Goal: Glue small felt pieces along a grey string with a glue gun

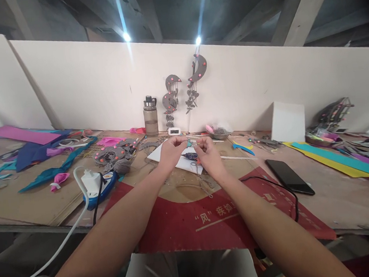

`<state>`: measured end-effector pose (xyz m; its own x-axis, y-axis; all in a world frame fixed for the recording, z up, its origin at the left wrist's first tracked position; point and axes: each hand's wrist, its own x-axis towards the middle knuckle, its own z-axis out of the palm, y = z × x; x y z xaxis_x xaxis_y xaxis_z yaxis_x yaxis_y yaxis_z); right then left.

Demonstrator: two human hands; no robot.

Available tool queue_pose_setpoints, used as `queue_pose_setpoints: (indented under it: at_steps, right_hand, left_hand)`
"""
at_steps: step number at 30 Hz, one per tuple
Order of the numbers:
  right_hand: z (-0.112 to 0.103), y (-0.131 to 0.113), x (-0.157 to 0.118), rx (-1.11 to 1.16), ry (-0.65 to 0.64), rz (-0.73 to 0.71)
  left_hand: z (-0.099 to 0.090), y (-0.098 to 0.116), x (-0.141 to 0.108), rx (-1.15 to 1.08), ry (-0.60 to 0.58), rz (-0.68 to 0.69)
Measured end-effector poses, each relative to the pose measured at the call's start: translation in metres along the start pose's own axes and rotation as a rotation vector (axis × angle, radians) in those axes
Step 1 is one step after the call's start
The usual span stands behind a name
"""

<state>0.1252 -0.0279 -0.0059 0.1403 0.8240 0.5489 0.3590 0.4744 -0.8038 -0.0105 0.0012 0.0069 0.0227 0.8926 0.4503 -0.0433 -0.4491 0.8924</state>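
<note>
My left hand [172,151] and my right hand [209,152] meet above the middle of the table, fingertips pinched close together. Between them shows a small teal piece [189,143], touched by the left fingers; its exact shape is too small to tell. The right fingers are closed too, and what they grip is partly hidden. Just below the fingers is a dark blue tool [191,156], partly covered by my right hand. Under the hands lies a white sheet [160,154]. Grey cord [204,184] trails on the table by my right wrist.
A red printed sheet [179,225] covers the table's front. On the left are a blue power strip [111,184] and grey yarn pieces [116,155]. A bottle [151,117] stands at the back. A phone [289,176] and coloured strips [335,157] lie right. Moon-shaped hangings [200,68] hang on the wall.
</note>
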Motion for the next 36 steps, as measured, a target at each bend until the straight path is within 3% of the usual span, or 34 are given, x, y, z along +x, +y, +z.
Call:
queue_pose_setpoints:
  at_steps: [7, 15, 21, 26, 36]
  right_hand:
    - [-0.009, -0.016, -0.004, -0.275, 0.067, -0.223]
    - [-0.013, -0.012, 0.001, -0.447, 0.051, -0.365]
    - [-0.016, -0.009, 0.005, -0.635, 0.044, -0.357]
    - [-0.016, -0.01, 0.004, -0.793, 0.024, -0.257]
    - [-0.015, -0.019, 0.002, -0.894, -0.037, -0.133]
  left_hand:
    - [0.003, -0.002, -0.004, 0.022, -0.055, -0.039]
    - [0.004, 0.006, -0.008, 0.053, -0.169, -0.077]
    - [0.008, 0.008, -0.01, 0.07, -0.184, -0.129]
    - [0.01, 0.009, -0.012, 0.082, -0.189, -0.135]
    - [0.012, 0.008, -0.014, 0.082, -0.227, -0.135]
